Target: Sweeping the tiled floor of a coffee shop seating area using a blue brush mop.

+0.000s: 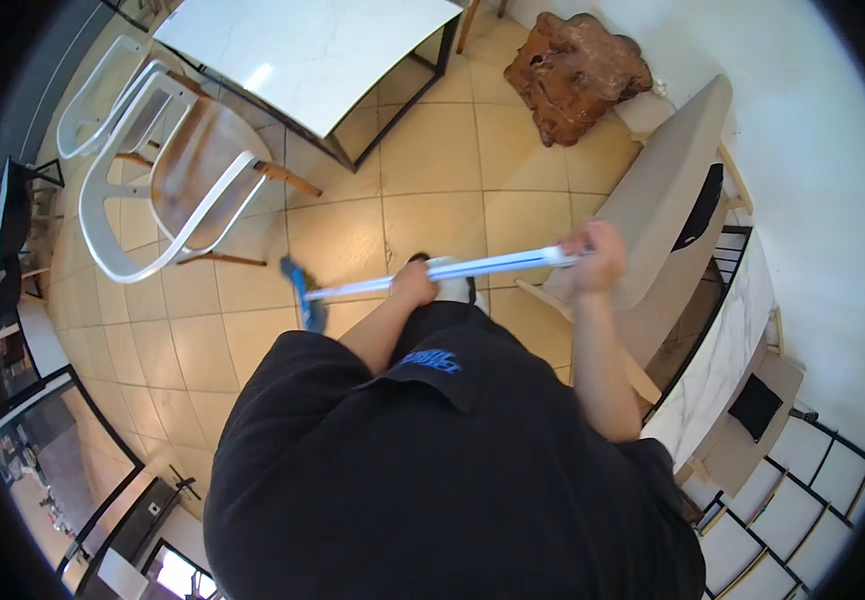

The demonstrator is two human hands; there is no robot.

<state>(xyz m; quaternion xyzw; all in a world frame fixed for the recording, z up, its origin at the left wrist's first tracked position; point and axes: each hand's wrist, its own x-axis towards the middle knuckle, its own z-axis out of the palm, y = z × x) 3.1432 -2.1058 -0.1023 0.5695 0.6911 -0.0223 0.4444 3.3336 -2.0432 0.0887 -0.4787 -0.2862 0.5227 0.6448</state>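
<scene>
A broom with a white-and-blue handle (496,263) slants across in front of my body. Its blue head (302,294) rests low by the tiled floor (432,150), to my left. My left hand (414,283) grips the handle at its middle, close to my waist. Near the upper end, my right hand (596,256) is closed around the handle; it looks slightly blurred. Below the handle, part of a light-coloured shoe (449,279) shows; the rest is hidden by the handle, my hand and my clothes.
A white chair with a wooden seat (207,165) stands front left, beside a white marble-look table (312,52) on black legs. A carved wooden stump (579,75) sits by the wall. To my right are a beige bench seat (665,187) and a marble-topped table (725,352).
</scene>
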